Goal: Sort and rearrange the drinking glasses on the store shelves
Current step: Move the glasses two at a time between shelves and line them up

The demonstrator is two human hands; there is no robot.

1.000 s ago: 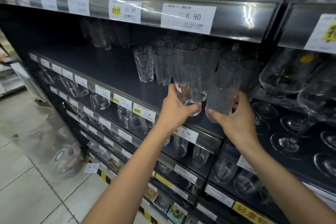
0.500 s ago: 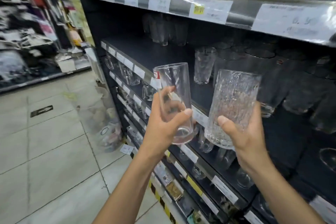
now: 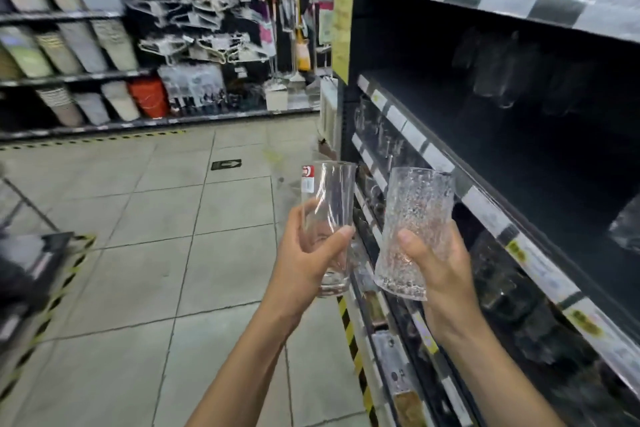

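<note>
My left hand (image 3: 303,265) grips a smooth clear glass (image 3: 329,204) with a red-and-white sticker near its rim. My right hand (image 3: 440,274) grips a textured clear glass (image 3: 414,218) around its lower half. Both glasses are upright, side by side, held out in the aisle in front of the dark store shelves (image 3: 485,204) on the right. Blurred glasses (image 3: 498,69) stand at the back of the upper dark shelf. More glassware sits on the lower shelves, partly hidden behind price labels.
A tiled floor (image 3: 173,236) opens to the left. Another shelf unit (image 3: 86,45) with cushions and hangers stands across the aisle. Yellow-black tape (image 3: 353,350) marks the shelf base. A dark object (image 3: 27,270) lies at the left edge.
Both hands lifted the two glasses off the shelf and pulled them back into the aisle. My view swung left, away from the shelf front toward the aisle.
</note>
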